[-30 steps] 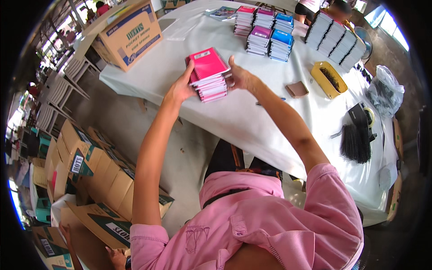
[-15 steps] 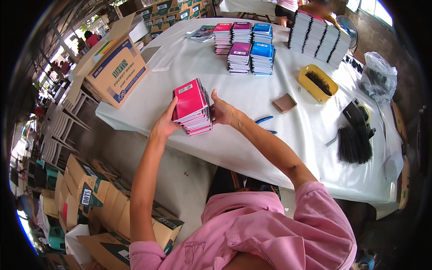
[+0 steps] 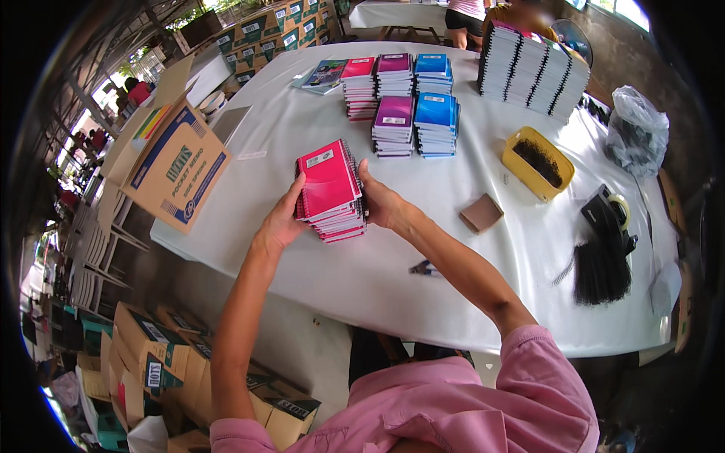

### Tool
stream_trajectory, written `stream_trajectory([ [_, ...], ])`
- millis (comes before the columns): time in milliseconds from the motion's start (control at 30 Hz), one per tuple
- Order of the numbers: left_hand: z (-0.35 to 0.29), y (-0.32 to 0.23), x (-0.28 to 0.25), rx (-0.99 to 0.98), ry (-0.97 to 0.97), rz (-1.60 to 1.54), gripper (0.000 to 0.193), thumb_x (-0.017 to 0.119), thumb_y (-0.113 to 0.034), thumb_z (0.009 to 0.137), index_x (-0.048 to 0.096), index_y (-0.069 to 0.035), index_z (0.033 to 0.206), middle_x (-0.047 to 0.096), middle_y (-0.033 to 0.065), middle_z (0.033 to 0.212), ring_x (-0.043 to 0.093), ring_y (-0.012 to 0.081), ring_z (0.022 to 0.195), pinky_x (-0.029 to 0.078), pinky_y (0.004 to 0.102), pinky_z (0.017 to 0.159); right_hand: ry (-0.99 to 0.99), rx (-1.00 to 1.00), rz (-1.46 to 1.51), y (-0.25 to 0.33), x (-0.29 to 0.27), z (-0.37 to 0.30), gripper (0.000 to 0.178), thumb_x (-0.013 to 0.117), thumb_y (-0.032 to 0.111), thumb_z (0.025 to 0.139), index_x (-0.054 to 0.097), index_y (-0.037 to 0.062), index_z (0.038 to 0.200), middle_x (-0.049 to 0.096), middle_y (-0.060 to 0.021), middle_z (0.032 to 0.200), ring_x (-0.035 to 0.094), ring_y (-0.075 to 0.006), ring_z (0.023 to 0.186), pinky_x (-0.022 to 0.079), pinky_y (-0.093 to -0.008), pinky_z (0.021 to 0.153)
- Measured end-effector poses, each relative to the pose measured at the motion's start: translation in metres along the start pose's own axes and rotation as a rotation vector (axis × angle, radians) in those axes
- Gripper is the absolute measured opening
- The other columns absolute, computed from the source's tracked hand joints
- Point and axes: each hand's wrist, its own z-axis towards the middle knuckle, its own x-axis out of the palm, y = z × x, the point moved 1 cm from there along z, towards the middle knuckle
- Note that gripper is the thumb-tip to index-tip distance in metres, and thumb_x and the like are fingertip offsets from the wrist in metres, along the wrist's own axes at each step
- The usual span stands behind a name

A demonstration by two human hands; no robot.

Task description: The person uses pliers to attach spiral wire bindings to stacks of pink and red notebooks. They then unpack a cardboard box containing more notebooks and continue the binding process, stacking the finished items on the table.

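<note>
A notebook stack (image 3: 328,189) sat between the left hand (image 3: 283,217) and right hand (image 3: 383,202) at the desk (image 3: 377,302), a carton (image 3: 181,170) to its left, five piles (image 3: 393,136) behind, a tray (image 3: 521,175) and bag (image 3: 638,128) to the right.

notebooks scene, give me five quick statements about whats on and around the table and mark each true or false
1. The left hand and right hand have a stack of pink notebooks between them. True.
2. The yellow tub is empty. False: the yellow tub holds a heap of small dark bits.
3. Two stacks of blue notebooks stand on the table. True.
4. The cardboard box is at the right. False: the cardboard box is at the left.
5. The plastic bag lies between the hands. False: the plastic bag is at the far right.
</note>
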Motion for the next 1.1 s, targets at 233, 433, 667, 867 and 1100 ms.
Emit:
stream_trajectory([
  [233,0.098,-0.094,0.011,0.019,0.130,0.057,0.065,0.056,-0.055,0.087,0.047,-0.011,0.134,0.057,0.0050,0.125,0.054,0.0167,0.113,0.041,0.0396,0.093,-0.076,-0.169,0.043,0.096,-0.022,0.047,0.081,0.017,0.073,0.087,0.029,0.0173,0.145,0.036,-0.0087,0.147,0.030,-0.0259,0.137,0.027,-0.0517,0.108],
  [433,0.176,-0.191,0.030,0.029,0.165,0.098,0.067,0.058,-0.055,0.086,0.047,-0.009,0.133,0.056,0.0071,0.127,0.053,0.0179,0.115,0.041,0.0418,0.095,-0.034,-0.240,0.123,0.205,-0.036,0.091,0.078,0.016,0.070,0.089,0.029,0.0166,0.145,0.036,-0.0097,0.147,0.035,-0.0273,0.135,0.031,-0.0500,0.107],
  [667,0.293,-0.267,0.041,0.059,0.164,0.145,0.071,0.064,-0.056,0.081,0.048,-0.009,0.131,0.057,0.0101,0.124,0.051,0.0236,0.116,0.039,0.0544,0.095,-0.034,-0.314,0.178,0.307,-0.077,0.152,0.087,0.014,0.073,0.086,0.031,0.0111,0.144,0.036,-0.0142,0.146,0.037,-0.0308,0.133,0.032,-0.0495,0.108],
  [867,0.373,-0.261,0.033,-0.032,0.174,0.075,0.069,0.069,-0.055,0.077,0.052,-0.012,0.128,0.057,0.0091,0.125,0.050,0.0272,0.117,0.036,0.0597,0.096,-0.081,-0.256,0.216,0.324,-0.133,0.204,0.085,0.015,0.072,0.087,0.033,0.0110,0.143,0.039,-0.0140,0.144,0.040,-0.0308,0.131,0.032,-0.0514,0.107],
  [1100,0.389,-0.233,0.020,-0.158,0.189,0.027,0.068,0.070,-0.054,0.076,0.052,-0.015,0.128,0.056,0.0081,0.125,0.050,0.0277,0.116,0.037,0.0590,0.096,-0.236,-0.251,0.155,0.315,-0.141,0.200,0.072,0.028,0.058,0.096,0.033,0.0014,0.139,0.046,-0.0207,0.135,0.042,-0.0332,0.127,0.033,-0.0533,0.105],
])
